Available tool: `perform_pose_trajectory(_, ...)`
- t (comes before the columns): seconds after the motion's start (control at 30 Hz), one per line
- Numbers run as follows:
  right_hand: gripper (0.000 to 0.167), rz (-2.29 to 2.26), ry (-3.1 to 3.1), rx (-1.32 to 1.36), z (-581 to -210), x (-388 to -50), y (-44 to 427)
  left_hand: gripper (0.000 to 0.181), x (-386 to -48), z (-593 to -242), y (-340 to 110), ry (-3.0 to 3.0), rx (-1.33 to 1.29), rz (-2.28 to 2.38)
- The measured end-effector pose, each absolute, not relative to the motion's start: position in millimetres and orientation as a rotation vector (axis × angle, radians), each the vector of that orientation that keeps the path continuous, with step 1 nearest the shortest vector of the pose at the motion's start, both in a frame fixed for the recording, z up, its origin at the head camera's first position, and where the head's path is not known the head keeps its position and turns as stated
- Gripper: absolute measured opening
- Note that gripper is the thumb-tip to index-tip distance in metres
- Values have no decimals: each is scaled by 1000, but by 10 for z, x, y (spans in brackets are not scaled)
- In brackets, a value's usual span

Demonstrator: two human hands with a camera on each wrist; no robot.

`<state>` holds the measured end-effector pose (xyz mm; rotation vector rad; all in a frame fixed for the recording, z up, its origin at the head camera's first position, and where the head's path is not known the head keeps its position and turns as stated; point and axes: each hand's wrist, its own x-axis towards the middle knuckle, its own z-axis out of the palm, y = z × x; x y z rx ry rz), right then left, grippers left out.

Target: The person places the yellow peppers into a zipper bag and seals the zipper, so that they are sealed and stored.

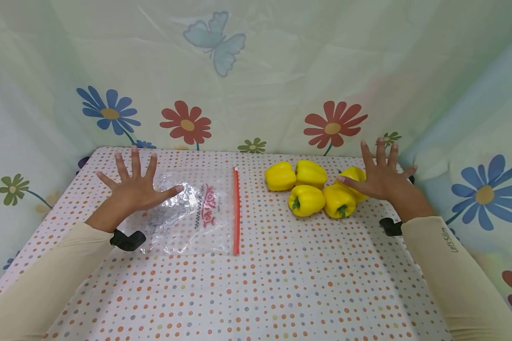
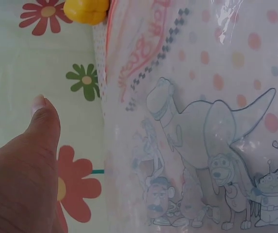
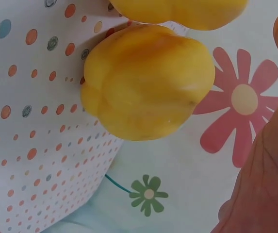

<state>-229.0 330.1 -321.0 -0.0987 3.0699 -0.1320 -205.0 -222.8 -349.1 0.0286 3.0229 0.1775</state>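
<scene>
With its fingers spread wide, my left hand (image 1: pixel 132 190) hovers at the left edge of a clear plastic zip bag (image 1: pixel 219 232) and holds nothing. The bag lies flat, its red zip strip (image 1: pixel 236 213) towards the right; cartoon figures printed on it show in the left wrist view. Several yellow bell peppers (image 1: pixel 306 201) sit grouped right of the bag. My right hand (image 1: pixel 381 180), also spread and holding nothing, is beside the rightmost pepper (image 1: pixel 353 176) and partly covers it. Close up in the right wrist view is a yellow pepper (image 3: pixel 148 82); whether the hand touches one I cannot tell.
A dotted cloth covers the table (image 1: pixel 256 293). Behind it and at both sides hangs a pale curtain (image 1: pixel 264 71) printed with flowers and a butterfly. Dark wrist straps (image 1: pixel 128 240) sit at the ends of the beige sleeves (image 1: pixel 452 270).
</scene>
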Motion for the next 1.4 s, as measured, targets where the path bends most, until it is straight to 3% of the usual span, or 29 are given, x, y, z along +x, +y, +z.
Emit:
perform_pose_trajectory(0.77, 105, -180, 3105, -221, -3294, -2350, 3083, 116, -1862, -3478, -1978, 3056, 114, 210)
perform_pose_trajectory(1.4, 91, -441, 3063, -507, -3190, -2197, 2488, 105, -1527, -3694, -1437, 3018, 365, 431)
